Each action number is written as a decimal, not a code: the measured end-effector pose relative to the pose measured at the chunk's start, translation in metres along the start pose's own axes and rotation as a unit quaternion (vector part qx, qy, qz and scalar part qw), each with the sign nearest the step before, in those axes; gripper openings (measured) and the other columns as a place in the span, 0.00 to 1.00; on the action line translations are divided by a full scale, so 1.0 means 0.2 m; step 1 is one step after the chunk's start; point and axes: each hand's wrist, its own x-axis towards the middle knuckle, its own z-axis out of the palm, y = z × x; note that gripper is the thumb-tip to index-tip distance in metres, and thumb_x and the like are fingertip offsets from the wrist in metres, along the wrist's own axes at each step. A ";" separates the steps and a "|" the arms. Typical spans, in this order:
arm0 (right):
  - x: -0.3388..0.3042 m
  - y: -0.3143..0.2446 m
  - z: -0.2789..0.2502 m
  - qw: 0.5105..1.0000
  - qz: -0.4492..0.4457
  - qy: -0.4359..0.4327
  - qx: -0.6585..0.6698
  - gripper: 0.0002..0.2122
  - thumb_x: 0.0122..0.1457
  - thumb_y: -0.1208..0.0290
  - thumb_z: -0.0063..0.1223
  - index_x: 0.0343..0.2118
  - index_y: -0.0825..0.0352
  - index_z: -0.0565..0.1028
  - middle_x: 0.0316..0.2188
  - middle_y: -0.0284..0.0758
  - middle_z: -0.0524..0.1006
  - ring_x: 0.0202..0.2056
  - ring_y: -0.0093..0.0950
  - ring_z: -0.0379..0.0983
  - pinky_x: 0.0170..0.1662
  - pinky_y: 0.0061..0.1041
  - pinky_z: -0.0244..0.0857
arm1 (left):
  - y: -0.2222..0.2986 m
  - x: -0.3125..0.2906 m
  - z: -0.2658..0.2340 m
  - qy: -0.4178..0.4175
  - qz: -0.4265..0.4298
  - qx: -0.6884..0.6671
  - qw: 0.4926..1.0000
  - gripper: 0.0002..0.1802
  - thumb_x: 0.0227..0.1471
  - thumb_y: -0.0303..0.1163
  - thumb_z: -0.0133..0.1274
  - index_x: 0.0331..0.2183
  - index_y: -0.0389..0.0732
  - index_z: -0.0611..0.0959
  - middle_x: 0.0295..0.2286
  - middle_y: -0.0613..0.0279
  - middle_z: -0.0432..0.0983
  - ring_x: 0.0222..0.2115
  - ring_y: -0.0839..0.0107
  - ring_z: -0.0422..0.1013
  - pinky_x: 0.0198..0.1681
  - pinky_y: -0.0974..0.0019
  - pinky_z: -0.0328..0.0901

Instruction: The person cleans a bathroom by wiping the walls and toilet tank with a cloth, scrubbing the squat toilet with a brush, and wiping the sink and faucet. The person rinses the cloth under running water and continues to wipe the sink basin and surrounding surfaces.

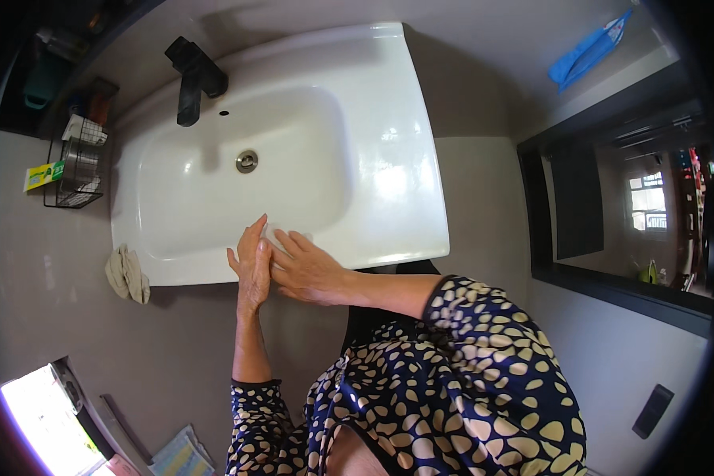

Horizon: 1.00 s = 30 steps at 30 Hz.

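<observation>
Over the front edge of the white washbasin (389, 159), my two hands meet. My left hand (253, 266) is upright with its fingers stretched out and its thumb apart. Against its inner side rests my right hand (313, 274), coming in from the right with fingers extended and slightly spread. I see nothing held in either hand. Beyond them, the basin's round metal drain (247, 162) is uncovered. A black faucet (194, 79) stands at the back left of the basin; no running water shows from it.
A beige cloth (127, 274) drapes over the basin's front left corner. On the left wall hangs a black wire basket (79, 170) with a yellow-green packet (44, 176). To the right are a dark-framed mirror (579, 198) and a blue item (587, 54) on the wall.
</observation>
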 end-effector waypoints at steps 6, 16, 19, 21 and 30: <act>-0.59 0.29 -0.25 0.997 0.074 -0.024 -0.018 0.34 0.52 0.56 0.53 0.60 0.59 0.54 0.62 0.44 0.48 0.63 0.44 0.41 0.63 0.47 0.39 | 0.00 -0.01 0.03 -0.003 -0.043 0.072 0.996 0.31 0.56 0.55 0.35 0.55 0.46 0.66 0.53 0.59 0.61 0.58 0.61 0.48 0.59 0.44 0.24; -0.40 0.88 -0.41 0.931 0.312 0.106 -0.157 0.30 0.53 0.59 0.52 0.58 0.58 0.57 0.59 0.47 0.51 0.60 0.50 0.45 0.55 0.49 0.51 | 0.02 -0.02 0.11 0.026 -0.007 0.209 0.978 0.25 0.50 0.52 0.49 0.46 0.49 0.74 0.49 0.60 0.62 0.56 0.61 0.51 0.58 0.40 0.29; -0.21 1.14 -0.46 0.905 0.379 0.121 -0.150 0.28 0.54 0.60 0.48 0.58 0.58 0.56 0.59 0.49 0.50 0.58 0.53 0.48 0.52 0.48 0.56 | -0.02 -0.02 0.11 0.048 0.009 0.238 0.970 0.24 0.49 0.50 0.52 0.45 0.49 0.75 0.48 0.61 0.63 0.55 0.62 0.52 0.58 0.40 0.31; -0.13 1.35 -0.48 0.911 0.353 0.185 -0.103 0.28 0.55 0.60 0.47 0.59 0.57 0.55 0.58 0.50 0.50 0.56 0.54 0.51 0.52 0.48 0.56 | 0.01 -0.01 0.10 0.045 0.010 0.237 0.970 0.24 0.48 0.50 0.53 0.45 0.49 0.75 0.47 0.62 0.63 0.54 0.62 0.53 0.58 0.41 0.32; 0.01 1.79 -0.56 0.858 0.435 0.252 0.104 0.27 0.57 0.59 0.40 0.59 0.58 0.52 0.51 0.56 0.55 0.47 0.55 0.59 0.50 0.47 0.58 | 0.05 0.02 0.09 -0.012 -0.032 0.224 0.974 0.25 0.49 0.51 0.51 0.46 0.49 0.74 0.49 0.61 0.60 0.56 0.63 0.49 0.58 0.40 0.28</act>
